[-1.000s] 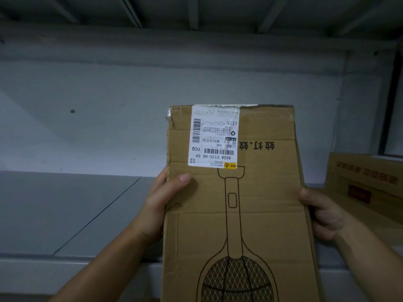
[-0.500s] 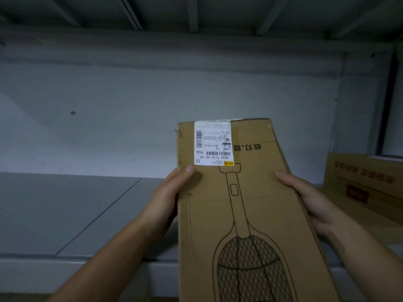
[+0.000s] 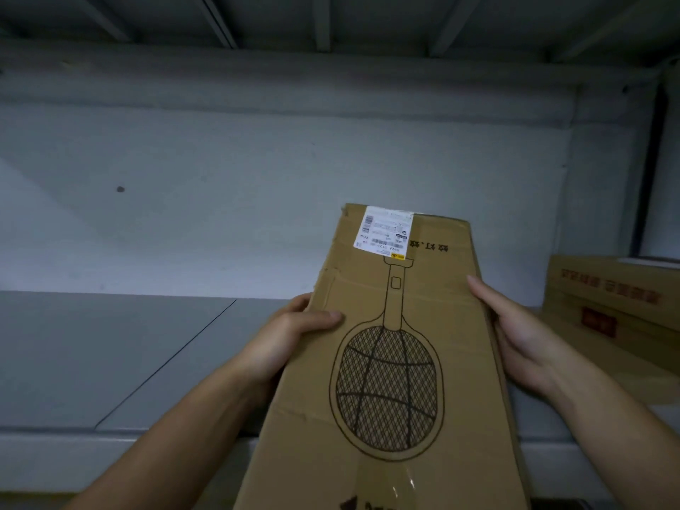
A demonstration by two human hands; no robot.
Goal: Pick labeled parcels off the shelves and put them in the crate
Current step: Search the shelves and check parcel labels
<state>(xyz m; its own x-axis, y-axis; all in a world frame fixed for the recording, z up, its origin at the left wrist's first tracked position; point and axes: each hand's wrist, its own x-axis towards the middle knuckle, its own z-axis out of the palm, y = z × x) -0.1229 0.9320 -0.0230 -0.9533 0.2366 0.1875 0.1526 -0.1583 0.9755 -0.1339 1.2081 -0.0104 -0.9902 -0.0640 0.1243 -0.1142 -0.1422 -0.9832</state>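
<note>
A long flat cardboard parcel (image 3: 401,362) with a racket drawing and a white shipping label (image 3: 384,231) at its far end is held over the grey shelf (image 3: 110,355). My left hand (image 3: 290,336) grips its left edge, thumb on top and fingers underneath. My right hand (image 3: 515,333) holds the right edge with fingers stretched along the side. The parcel tilts away from me, its far end higher. No crate is in view.
Another brown carton with red print (image 3: 611,300) lies on the shelf at the right. A white back wall (image 3: 257,200) closes the shelf, and the underside of the shelf above (image 3: 331,23) runs overhead.
The parcel has tipped from nearly upright to leaning away and shifted right and down. Both hands slid toward its middle, and more of the racket drawing shows.
</note>
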